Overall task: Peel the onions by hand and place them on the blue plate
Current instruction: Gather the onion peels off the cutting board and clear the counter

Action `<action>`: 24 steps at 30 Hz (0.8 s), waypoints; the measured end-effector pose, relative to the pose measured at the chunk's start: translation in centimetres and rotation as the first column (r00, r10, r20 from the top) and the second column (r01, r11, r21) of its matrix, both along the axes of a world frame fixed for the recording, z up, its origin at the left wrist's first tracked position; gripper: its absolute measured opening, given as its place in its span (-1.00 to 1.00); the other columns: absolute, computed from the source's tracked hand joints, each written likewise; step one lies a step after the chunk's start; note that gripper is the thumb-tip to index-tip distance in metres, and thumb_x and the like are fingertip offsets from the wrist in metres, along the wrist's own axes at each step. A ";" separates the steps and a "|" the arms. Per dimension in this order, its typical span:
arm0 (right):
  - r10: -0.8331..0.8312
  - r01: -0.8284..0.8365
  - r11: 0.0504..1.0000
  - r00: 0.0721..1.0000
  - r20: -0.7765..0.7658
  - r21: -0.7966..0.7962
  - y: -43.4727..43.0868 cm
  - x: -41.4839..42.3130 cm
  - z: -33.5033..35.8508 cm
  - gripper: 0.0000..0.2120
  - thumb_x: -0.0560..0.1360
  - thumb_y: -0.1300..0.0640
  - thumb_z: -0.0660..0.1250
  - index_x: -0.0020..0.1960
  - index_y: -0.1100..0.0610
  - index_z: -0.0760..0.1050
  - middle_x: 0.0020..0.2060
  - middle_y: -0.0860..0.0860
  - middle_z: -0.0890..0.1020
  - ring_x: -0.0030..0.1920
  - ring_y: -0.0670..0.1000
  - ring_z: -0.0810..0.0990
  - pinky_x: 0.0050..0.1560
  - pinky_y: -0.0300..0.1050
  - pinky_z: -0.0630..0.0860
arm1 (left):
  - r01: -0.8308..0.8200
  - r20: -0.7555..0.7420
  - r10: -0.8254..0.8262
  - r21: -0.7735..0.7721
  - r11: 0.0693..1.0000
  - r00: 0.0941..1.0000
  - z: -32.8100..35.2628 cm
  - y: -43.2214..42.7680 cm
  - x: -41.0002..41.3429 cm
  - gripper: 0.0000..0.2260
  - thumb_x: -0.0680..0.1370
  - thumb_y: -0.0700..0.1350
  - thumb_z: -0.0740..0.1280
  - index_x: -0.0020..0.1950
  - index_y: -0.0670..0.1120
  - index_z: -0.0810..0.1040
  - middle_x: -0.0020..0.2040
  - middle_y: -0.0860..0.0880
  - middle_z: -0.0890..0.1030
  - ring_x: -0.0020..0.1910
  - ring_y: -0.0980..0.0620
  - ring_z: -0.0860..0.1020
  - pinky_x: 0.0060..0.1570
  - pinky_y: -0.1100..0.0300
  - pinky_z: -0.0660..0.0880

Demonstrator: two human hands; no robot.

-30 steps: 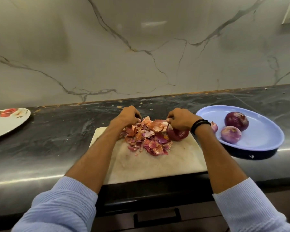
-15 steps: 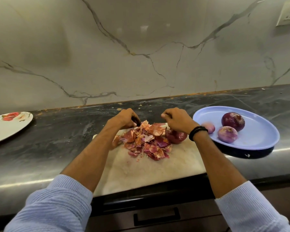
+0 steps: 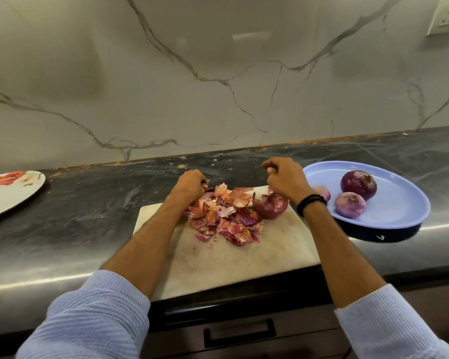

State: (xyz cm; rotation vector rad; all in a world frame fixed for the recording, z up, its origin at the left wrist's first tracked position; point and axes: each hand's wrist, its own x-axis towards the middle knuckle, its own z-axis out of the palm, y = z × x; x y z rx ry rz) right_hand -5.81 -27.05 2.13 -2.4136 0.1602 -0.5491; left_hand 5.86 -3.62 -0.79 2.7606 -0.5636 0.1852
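A heap of dry onion peels [image 3: 226, 216] lies on the pale cutting board [image 3: 244, 257]. My left hand [image 3: 189, 187] is curled into the heap's far left edge, and a purplish bit shows at its fingertips. My right hand [image 3: 283, 180] hovers with its fingers pinched shut, just above a big dark red onion skin [image 3: 270, 207] at the heap's right side. The blue plate [image 3: 399, 216] to the right holds a dark purple onion [image 3: 358, 185], a paler peeled onion [image 3: 350, 204] and a small onion [image 3: 323, 193] half hidden behind my wrist.
A white plate with a red pattern [image 3: 11, 193] sits at the far left of the dark counter [image 3: 75, 216]. The marble wall rises right behind the counter. A drawer handle [image 3: 239, 332] is below the counter's front edge.
My right hand has lifted up and back off the dark red skin, which now lies on the board. The left hand stays at the heap's edge.
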 end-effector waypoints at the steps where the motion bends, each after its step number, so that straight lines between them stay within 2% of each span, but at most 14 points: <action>1: -0.026 0.026 1.000 1.000 -0.003 0.015 -0.2 -0.2 0.0 -0.71 0.58 0.29 0.21 0.24 0.17 0.57 0.16 0.11 0.64 0.15 0.09 0.59 0.18 -0.05 0.51 | -0.028 -0.011 0.028 -0.001 1.000 1.000 0.0 0.2 0.1 -0.82 0.56 -0.31 0.32 0.04 -0.23 0.72 -0.02 -0.18 0.72 -0.05 -0.13 0.66 0.06 -0.02 0.60; 4: -0.047 0.044 0.999 0.993 -0.111 -0.031 -1.0 -0.5 -0.3 -0.76 0.61 0.22 0.18 0.20 0.19 0.55 0.11 0.16 0.64 0.11 0.14 0.58 0.18 0.05 0.53 | -0.061 -0.056 0.058 -0.066 0.996 0.997 0.5 0.9 -0.3 -0.83 0.59 -0.28 0.33 0.04 -0.23 0.73 -0.05 -0.17 0.72 -0.15 -0.08 0.63 -0.06 0.05 0.57; 6: -0.003 -0.012 0.997 0.978 -0.208 -0.070 -1.0 -0.7 -0.7 -0.77 0.66 0.12 0.13 0.08 0.20 0.53 0.01 0.17 0.64 0.01 0.14 0.57 0.07 0.00 0.50 | -0.027 -0.071 0.013 -0.205 0.978 0.997 1.3 1.3 -1.2 -0.85 0.61 -0.22 0.37 0.07 -0.21 0.73 -0.07 -0.10 0.73 -0.15 -0.04 0.64 -0.05 0.08 0.58; 8: 0.077 -0.093 0.995 0.961 -0.266 -0.047 -0.7 -0.8 -1.1 -0.69 0.69 0.03 0.09 -0.06 0.16 0.50 -0.12 0.11 0.61 -0.06 0.10 0.55 0.00 -0.05 0.44 | 0.007 -0.150 -0.071 -0.387 0.922 0.986 2.4 1.7 -2.8 -0.87 0.62 -0.23 0.37 0.05 -0.18 0.72 -0.09 -0.02 0.72 -0.10 0.07 0.65 -0.04 0.19 0.57; 11: 0.169 -0.177 0.984 0.946 -0.276 -0.007 -0.1 -1.3 -0.9 -0.59 0.68 -0.04 0.10 -0.18 0.16 0.51 -0.26 0.04 0.57 -0.18 0.04 0.54 -0.08 -0.08 0.41 | 0.046 -0.271 -0.206 -0.499 0.865 0.940 3.5 2.8 -5.3 -0.80 0.63 -0.32 0.30 0.08 -0.16 0.71 -0.03 0.02 0.72 -0.10 0.20 0.66 -0.16 0.39 0.52; 13: 0.204 -0.211 0.977 0.949 -0.242 -0.004 0.3 -1.2 -0.5 -0.54 0.68 -0.07 0.12 -0.24 0.18 0.51 -0.30 0.06 0.58 -0.24 0.02 0.54 -0.15 -0.09 0.43 | 0.022 -0.268 -0.194 -0.535 0.844 0.944 3.5 4.2 -6.1 -0.73 0.65 -0.36 0.24 0.15 -0.14 0.69 0.05 0.00 0.70 -0.04 0.22 0.65 -0.11 0.40 0.52; 16: 0.234 -0.239 0.971 0.962 -0.139 -0.022 1.2 -0.2 0.2 -0.50 0.66 -0.08 0.16 -0.29 0.25 0.44 -0.30 0.17 0.61 -0.26 0.13 0.57 -0.20 -0.05 0.47 | -0.080 -0.209 -0.035 -0.517 0.852 0.977 2.5 6.4 -6.3 -0.71 0.65 -0.36 0.22 0.28 -0.17 0.62 0.17 -0.09 0.66 0.13 0.08 0.60 0.14 0.27 0.50; 18: 0.292 -0.300 0.953 0.946 -0.139 -0.042 2.4 0.5 1.0 -0.52 0.66 -0.09 0.16 -0.31 0.19 0.35 -0.39 0.14 0.49 -0.36 0.09 0.44 -0.27 -0.08 0.36 | -0.142 -0.165 0.077 -0.429 0.892 0.983 1.5 7.6 -6.2 -0.73 0.65 -0.30 0.26 0.31 -0.15 0.61 0.23 -0.11 0.65 0.22 0.00 0.57 0.27 0.12 0.47; 20: 0.371 -0.396 0.917 0.893 -0.254 -0.053 4.0 0.8 2.0 -0.55 0.67 -0.14 0.10 -0.30 0.10 0.34 -0.37 0.01 0.42 -0.35 -0.02 0.37 -0.24 -0.12 0.31 | -0.183 -0.108 0.155 -0.331 0.926 0.982 0.6 8.6 -6.0 -0.74 0.65 -0.25 0.29 0.29 -0.12 0.63 0.25 -0.10 0.65 0.25 -0.04 0.56 0.31 0.06 0.45; 21: 0.397 -0.440 0.896 0.851 -0.344 -0.057 4.8 0.8 2.4 -0.55 0.67 -0.18 0.04 -0.25 0.06 0.42 -0.30 -0.02 0.46 -0.29 -0.06 0.41 -0.16 -0.13 0.32 | -0.178 -0.085 0.159 -0.310 0.934 0.984 0.4 8.7 -6.0 -0.74 0.65 -0.25 0.29 0.29 -0.10 0.64 0.25 -0.09 0.65 0.26 -0.04 0.56 0.30 0.06 0.45; 23: 0.388 -0.492 0.868 0.761 -0.519 -0.073 5.7 0.8 2.7 -0.42 0.65 -0.27 -0.06 0.04 0.09 0.59 -0.05 0.01 0.59 -0.06 -0.01 0.54 0.02 -0.09 0.34 | -0.100 -0.048 0.090 -0.308 0.946 0.995 0.5 8.2 -5.9 -0.72 0.64 -0.28 0.27 0.27 -0.06 0.65 0.24 -0.04 0.66 0.24 0.02 0.56 0.25 0.15 0.44; 24: 0.375 -0.497 0.864 0.742 -0.556 -0.081 5.8 1.0 2.5 -0.35 0.63 -0.31 -0.08 0.14 0.12 0.61 0.03 0.06 0.62 0.01 0.05 0.57 0.05 -0.07 0.36 | -0.044 -0.029 0.037 -0.292 0.955 0.999 0.8 7.6 -5.7 -0.70 0.64 -0.29 0.27 0.27 -0.04 0.66 0.23 -0.01 0.66 0.22 0.04 0.57 0.23 0.18 0.44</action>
